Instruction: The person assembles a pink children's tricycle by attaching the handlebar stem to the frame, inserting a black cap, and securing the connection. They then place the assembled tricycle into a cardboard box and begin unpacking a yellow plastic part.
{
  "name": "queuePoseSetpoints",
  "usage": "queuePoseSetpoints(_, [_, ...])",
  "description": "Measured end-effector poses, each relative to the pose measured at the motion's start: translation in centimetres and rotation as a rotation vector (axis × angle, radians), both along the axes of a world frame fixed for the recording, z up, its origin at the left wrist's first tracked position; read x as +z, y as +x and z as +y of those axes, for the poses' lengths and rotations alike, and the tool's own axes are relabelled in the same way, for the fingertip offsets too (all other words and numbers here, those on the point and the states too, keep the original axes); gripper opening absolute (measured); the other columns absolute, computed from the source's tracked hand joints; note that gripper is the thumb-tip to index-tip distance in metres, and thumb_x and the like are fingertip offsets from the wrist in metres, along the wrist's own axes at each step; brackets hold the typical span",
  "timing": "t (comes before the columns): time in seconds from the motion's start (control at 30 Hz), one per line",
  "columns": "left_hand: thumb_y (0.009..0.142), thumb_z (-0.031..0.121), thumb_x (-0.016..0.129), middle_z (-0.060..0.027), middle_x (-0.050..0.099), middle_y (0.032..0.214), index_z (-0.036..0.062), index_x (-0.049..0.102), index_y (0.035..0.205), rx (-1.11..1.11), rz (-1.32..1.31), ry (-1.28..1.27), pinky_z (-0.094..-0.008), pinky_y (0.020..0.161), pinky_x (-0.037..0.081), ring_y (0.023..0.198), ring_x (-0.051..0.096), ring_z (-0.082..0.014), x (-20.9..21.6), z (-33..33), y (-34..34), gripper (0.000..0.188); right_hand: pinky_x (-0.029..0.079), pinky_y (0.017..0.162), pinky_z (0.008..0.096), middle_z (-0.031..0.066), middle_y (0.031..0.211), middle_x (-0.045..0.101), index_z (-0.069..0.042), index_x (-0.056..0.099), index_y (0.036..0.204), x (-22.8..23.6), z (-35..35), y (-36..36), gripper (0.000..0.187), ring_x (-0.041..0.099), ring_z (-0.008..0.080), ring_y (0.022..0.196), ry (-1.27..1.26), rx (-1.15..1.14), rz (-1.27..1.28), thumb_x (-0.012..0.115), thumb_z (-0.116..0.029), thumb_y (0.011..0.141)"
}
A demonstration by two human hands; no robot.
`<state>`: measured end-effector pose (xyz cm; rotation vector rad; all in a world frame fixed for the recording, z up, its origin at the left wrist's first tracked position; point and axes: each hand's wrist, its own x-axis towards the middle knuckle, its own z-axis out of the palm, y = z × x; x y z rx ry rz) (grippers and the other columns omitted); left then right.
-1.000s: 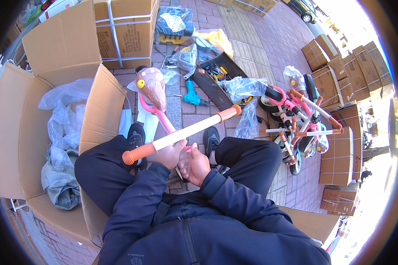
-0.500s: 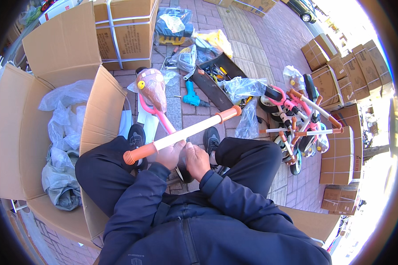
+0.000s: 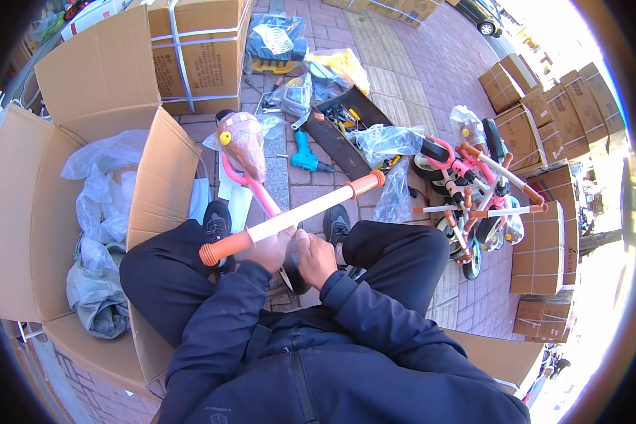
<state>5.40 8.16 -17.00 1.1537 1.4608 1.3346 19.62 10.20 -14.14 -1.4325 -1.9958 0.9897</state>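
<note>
A seated person's hands are meeting between the knees, just below a white handlebar (image 3: 300,214) with orange grips; the left hand (image 3: 270,252) is resting under the bar, and the right hand (image 3: 316,258) is lying beside it, its fingers bending inward; how firmly either hand's fingers are closing, and on what, cannot be told, as the palms are hidden. The handlebar is slanting across a pink frame (image 3: 261,198), with a plastic-wrapped brown animal head (image 3: 244,145) beyond and a dark wheel (image 3: 295,277) below; both grips are sitting on the bar's ends, so that part is seemingly done; the joint is not showing, so fastening may be left. An open carton (image 3: 155,177) is crowding the left knee; a teal drill (image 3: 303,152) and a tool tray (image 3: 330,146) are lying ahead; similar pink bikes (image 3: 463,169) are standing clustered rightward; bare paving (image 3: 438,67) is stretching ahead, beyond the tray, giving more room.
</note>
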Motion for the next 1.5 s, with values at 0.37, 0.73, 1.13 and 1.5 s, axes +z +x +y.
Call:
queuePoseSetpoints(0.37, [0.104,0.025,0.061,-0.0100,0.073,0.103,-0.0019,0.068,0.123,-0.029,-0.014,-0.013,-0.0332,0.086,0.052,0.096,0.067,-0.0181,0.7,-0.2,-0.4,0.034,0.050,0.055,0.0501,0.0192,0.070,0.065,-0.002,0.057,0.087,1.5,-0.1,-0.1,0.051,0.065,0.0386,0.062,-0.152,-0.009,-0.010,0.044,-0.046,0.107])
queuePoseSetpoints(0.73, [0.105,0.031,0.058,-0.0139,0.073,0.105,-0.0018,0.067,0.124,-0.025,0.065,-0.063,-0.0371,0.086,0.052,0.098,0.069,-0.0236,-0.2,0.1,-0.4,0.038,0.043,0.042,0.0419,0.0099,0.058,0.053,-0.009,0.051,0.082,-1.3,-0.1,-1.0,0.048,0.054,0.0273,0.045,-1.051,-0.324,0.746,0.036,-0.045,0.110])
queuePoseSetpoints(1.13, [0.104,0.029,0.062,-0.0041,0.067,0.096,-0.0002,0.061,0.122,0.000,-0.090,0.054,-0.0272,0.071,0.057,0.078,0.068,-0.0141,1.7,-0.7,-0.1,0.034,0.045,0.089,0.0475,0.0110,0.089,0.065,-0.005,0.067,0.098,11.4,5.6,2.2,0.048,0.062,0.0331,0.095,0.825,0.168,-0.220,0.069,-0.052,0.089])
queuePoseSetpoints(1.5, [0.102,0.050,0.056,-0.0105,0.075,0.104,0.0080,0.069,0.111,-0.086,-1.601,-0.359,-0.0505,0.097,0.055,0.093,0.074,-0.0255,-0.5,-3.7,3.0,0.045,0.040,0.080,0.0431,0.0064,0.079,0.056,-0.009,0.063,0.084,11.4,8.0,0.0,0.054,0.054,0.0280,0.080,0.727,0.473,-0.275,0.068,-0.062,0.082])
